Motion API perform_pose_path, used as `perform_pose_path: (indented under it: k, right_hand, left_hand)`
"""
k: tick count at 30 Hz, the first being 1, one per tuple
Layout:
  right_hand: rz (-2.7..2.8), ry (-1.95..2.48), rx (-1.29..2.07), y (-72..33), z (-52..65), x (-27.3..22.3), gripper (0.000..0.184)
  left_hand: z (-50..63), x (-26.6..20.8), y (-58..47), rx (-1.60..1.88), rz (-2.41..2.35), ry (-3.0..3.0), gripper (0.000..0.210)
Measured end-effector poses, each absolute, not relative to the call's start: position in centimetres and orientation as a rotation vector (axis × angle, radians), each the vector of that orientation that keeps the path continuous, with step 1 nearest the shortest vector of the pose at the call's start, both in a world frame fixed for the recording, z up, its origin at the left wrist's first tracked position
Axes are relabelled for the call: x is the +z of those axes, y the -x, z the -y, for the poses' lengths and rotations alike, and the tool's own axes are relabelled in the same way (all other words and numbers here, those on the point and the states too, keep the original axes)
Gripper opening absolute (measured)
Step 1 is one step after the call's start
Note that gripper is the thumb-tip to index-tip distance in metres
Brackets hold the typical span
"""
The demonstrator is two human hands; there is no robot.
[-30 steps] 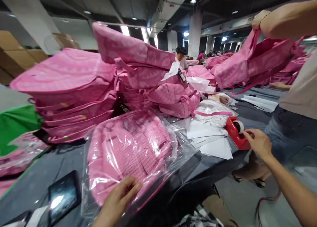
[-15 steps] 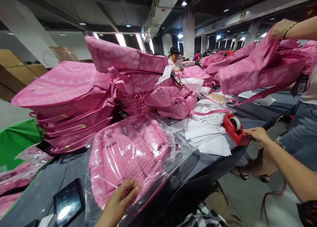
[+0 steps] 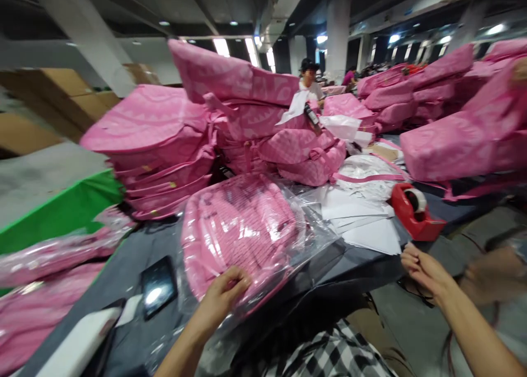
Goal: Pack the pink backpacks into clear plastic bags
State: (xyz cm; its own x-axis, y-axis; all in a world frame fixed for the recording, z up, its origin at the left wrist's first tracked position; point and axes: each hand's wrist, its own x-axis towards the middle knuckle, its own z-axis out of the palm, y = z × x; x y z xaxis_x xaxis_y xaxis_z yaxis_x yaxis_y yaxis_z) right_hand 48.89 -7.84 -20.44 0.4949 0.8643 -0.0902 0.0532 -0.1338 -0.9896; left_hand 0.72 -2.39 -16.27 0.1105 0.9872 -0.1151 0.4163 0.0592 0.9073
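A pink backpack point(image 3: 242, 218) lies inside a clear plastic bag point(image 3: 319, 231) on the dark-covered table. My left hand point(image 3: 230, 286) is at the bag's near edge, thumb and fingers closed on the plastic. My right hand point(image 3: 422, 270) is just in front of the red tape dispenser point(image 3: 418, 215), apart from it. Its fingertips are pinched together on a small pale piece of tape point(image 3: 408, 247), partly hidden by the fingers. White paper sheets point(image 3: 366, 229) are spread between the bagged backpack and the dispenser.
Stacked pink backpacks point(image 3: 152, 130) stand behind. A black tablet-like device point(image 3: 158, 286) and a white object point(image 3: 78, 338) lie at left. Bagged pink items fill a green-lined area point(image 3: 82, 201). At right, a co-worker's hand grips another pink backpack point(image 3: 448, 146).
My right hand has come away from the tape dispenser towards me, with tape at its fingertips. My left hand stays on the bag. The view has turned left; the co-worker's backpack has shifted.
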Motion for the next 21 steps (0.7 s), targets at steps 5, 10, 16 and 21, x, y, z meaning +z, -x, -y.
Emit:
perform_pose_path:
  k: [5, 10, 16, 21]
  right_hand:
    - [1.28, 1.078, 1.586, -36.7, 5.5, -16.2, 0.055]
    - [2.307, 0.788, 1.453, -29.6, -2.2, -8.6, 0.051]
    - [3.136, 0.592, 0.986, -21.2, -8.4, -7.8, 0.026]
    - [3.264, 0.986, 0.129, -20.4, -10.5, -8.8, 0.031]
  left_hand:
    - [2.6, -16.0, -1.0, 0.878, -1.347, -1.514, 0.032]
    - [2.0, -17.6, -0.2, 0.893, -1.417, -1.484, 0.024]
    - [2.1, -17.6, -0.1, 0.839, -1.423, -1.531, 0.018]
    - [2.3, -17.2, 0.1, 0.801, -1.458, -1.582, 0.016]
